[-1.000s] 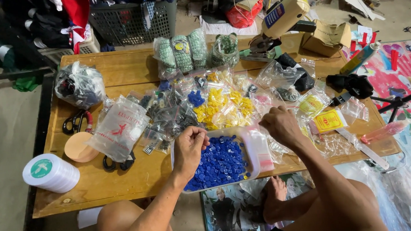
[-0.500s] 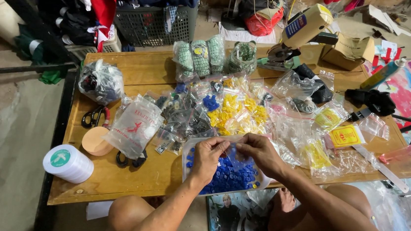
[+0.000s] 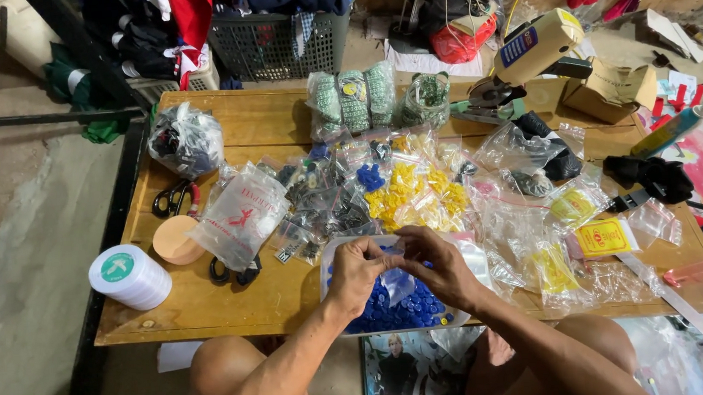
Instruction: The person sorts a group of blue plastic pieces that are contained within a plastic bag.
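A white tray (image 3: 329, 267) of small blue plastic pieces (image 3: 399, 310) lies at the near edge of the wooden table (image 3: 208, 299). Both my hands hover together above it. My left hand (image 3: 358, 271) and my right hand (image 3: 434, 268) pinch a small clear plastic bag (image 3: 396, 285) between their fingertips, held just over the blue pieces. A pile of yellow pieces in clear bags (image 3: 415, 192) sits right behind my hands.
Several clear bags of parts cover the table's middle and right. A white tape roll (image 3: 128, 276), tan disc (image 3: 175, 240), scissors (image 3: 174, 199) and black rings (image 3: 235, 273) lie left. Cardboard boxes (image 3: 609, 86) and a laundry basket (image 3: 279, 43) stand behind.
My right hand came in from the right side of the table to meet my left hand over the blue tray. Both now hold a small clear bag.
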